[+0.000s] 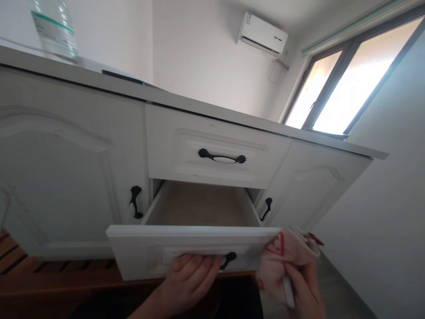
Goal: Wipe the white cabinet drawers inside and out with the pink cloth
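Note:
A white lower drawer (pixel 139 248) stands pulled out, its pale wooden inside (pixel 202 204) in sight. My left hand (pixel 194 277) has its fingers wrapped over the left part of the black drawer handle (pixel 229 258). In my right hand (pixel 303 283) is a pink and white cloth (pixel 275 266) with red markings, bunched up and touching the right end of the drawer front. A pale edge or strip of it hangs by my fingers. Part of my right hand is hidden behind the cloth.
Above is a shut drawer with a black handle (pixel 222 157). Cabinet doors with black handles flank the drawers. On the countertop (pixel 186 102) stand a clear bottle (pixel 55 33) at left and a dark flat object (pixel 122 76). Brown wooden slats (pixel 13 257) lie below left.

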`<state>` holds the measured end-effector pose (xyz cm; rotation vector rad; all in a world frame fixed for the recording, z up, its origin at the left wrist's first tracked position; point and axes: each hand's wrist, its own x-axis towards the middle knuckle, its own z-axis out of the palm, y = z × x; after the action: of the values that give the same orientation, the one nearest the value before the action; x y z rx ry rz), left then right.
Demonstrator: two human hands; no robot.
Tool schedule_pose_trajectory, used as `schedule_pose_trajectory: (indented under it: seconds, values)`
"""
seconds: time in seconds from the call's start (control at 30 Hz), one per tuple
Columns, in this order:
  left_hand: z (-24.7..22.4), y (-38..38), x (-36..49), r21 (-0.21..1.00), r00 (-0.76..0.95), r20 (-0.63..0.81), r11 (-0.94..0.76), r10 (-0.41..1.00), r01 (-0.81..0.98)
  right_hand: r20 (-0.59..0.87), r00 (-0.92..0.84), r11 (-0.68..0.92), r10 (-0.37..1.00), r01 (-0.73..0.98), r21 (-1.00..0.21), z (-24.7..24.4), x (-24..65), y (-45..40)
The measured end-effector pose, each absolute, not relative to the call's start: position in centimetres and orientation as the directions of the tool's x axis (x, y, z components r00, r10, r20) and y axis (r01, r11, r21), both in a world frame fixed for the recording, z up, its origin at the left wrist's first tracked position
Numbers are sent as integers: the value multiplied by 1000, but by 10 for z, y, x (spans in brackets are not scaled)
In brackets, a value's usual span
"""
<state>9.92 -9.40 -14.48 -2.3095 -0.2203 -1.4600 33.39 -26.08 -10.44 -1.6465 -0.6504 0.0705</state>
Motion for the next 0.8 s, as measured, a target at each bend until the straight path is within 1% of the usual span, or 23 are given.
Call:
schedule_pose_trajectory:
  seconds: [0.03, 0.1, 0.17, 0.2, 0.27, 0.33, 0.37, 0.43, 0.5, 0.53, 0.6, 0.67, 0.73, 0.8]
  values:
    - [-145, -87, 102, -228, 446, 893, -912, -56, 341, 367, 847, -2, 384, 399, -917, -106, 331, -241]
    - [-144, -74, 108, -202, 453, 891, -915, -23, 350, 549, 785, -9, 286, 575, -818, -107, 327, -208]
    - [-143, -63, 112, -195, 483, 876, -912, 4, 361, 685, 704, -51, 187, 704, -709, -108, 328, -184]
    - [-142, -59, 113, -196, 505, 863, -910, 17, 365, 715, 686, -71, 139, 727, -683, -108, 329, -175]
    - [-143, -53, 115, -180, 528, 847, -908, 52, 378, 720, 693, -85, 41, 720, -688, -110, 333, -163]
    - [-148, -48, 116, -139, 497, 863, -902, 92, 409, 724, 690, -83, -24, 720, -689, -113, 335, -154]
    - [-152, -45, 117, -119, 470, 876, -896, 108, 429, 748, 664, -88, -26, 743, -663, -115, 336, -149]
    - [-160, -38, 121, -113, 435, 892, -875, 119, 471, 842, 540, -119, 19, 837, -534, -120, 333, -137]
    - [-164, -27, 126, -153, 461, 880, -852, 113, 500, 913, 398, -169, 87, 909, -380, -125, 328, -121]
    - [-163, -21, 129, -173, 484, 868, -844, 113, 508, 927, 355, -194, 122, 924, -329, -126, 326, -112]
    - [-158, -9, 134, -184, 517, 845, -835, 135, 518, 926, 331, -245, 182, 927, -283, -129, 323, -93]
    - [-151, -1, 136, -165, 530, 830, -829, 175, 534, 924, 319, -286, 211, 924, -253, -131, 328, -77]
    - [-153, -1, 131, -136, 523, 825, -824, 213, 550, 939, 289, -301, 185, 927, -226, -133, 342, -68]
    - [-173, -6, 115, -96, 505, 823, -815, 258, 572, 951, 276, -283, 140, 932, -229, -133, 362, -67]
